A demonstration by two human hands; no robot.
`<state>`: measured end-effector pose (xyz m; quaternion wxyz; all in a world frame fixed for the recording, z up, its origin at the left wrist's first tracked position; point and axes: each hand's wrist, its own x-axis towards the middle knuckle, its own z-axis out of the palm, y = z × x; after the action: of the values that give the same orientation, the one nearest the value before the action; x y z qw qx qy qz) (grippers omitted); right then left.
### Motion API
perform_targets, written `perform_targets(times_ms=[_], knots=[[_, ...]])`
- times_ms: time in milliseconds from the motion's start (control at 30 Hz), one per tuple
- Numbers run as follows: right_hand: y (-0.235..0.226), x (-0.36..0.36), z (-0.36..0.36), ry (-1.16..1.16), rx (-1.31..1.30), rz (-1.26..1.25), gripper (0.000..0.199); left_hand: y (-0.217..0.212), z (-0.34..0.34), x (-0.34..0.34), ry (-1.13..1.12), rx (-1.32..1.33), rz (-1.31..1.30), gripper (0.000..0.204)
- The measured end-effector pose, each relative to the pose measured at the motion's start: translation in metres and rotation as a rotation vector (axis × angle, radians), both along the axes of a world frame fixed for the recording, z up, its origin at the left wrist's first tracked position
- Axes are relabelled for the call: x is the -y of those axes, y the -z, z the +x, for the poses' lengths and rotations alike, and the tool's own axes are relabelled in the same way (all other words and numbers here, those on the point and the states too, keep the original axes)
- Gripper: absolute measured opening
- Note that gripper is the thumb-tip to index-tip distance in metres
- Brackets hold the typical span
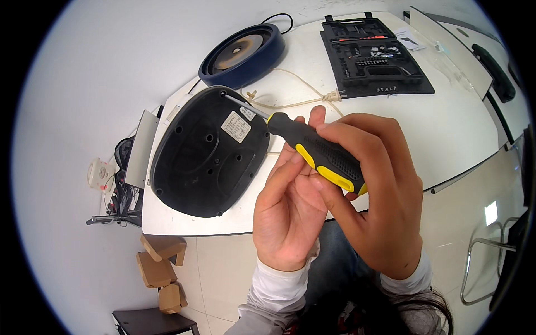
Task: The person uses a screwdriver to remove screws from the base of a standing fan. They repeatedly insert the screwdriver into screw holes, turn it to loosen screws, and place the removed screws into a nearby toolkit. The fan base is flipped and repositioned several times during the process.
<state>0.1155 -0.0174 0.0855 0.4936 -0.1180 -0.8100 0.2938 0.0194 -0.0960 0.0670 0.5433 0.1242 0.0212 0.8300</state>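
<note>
A screwdriver with a black and yellow handle (318, 153) slants across the middle of the view. Its metal shaft runs up to the left, and the tip meets a screw hole at the far edge of a black plastic base (195, 151), which lies underside up. My right hand (382, 184) is closed round the rear of the handle, thumb below and fingers over it. From beneath, my left hand (290, 206) steadies the handle, palm up, with its thumb against the side and fingers partly hidden behind. The base has several holes and a white label (235, 127).
Behind the base stands a round dark-blue appliance part with a metal plate (240, 53). A pale cord with a plug (332, 96) crosses the white table (446, 128). An open black tool case (374, 56) lies far right. Cardboard boxes (156, 268) are on the floor at left.
</note>
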Motion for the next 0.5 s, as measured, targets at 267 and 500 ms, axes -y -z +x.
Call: perform_targets(times_ms=[267,500], knots=[[0.0035,-0.0006,-0.0007,-0.018,-0.062,0.008,0.040,-0.0018,0.0022,-0.0022,-0.072,-0.076,-0.047,0.045],[0.0037,-0.0021,0.0021,-0.027,-0.079,0.010,0.039,0.0003,0.0028,-0.0023,-0.056,-0.075,-0.030,0.047]])
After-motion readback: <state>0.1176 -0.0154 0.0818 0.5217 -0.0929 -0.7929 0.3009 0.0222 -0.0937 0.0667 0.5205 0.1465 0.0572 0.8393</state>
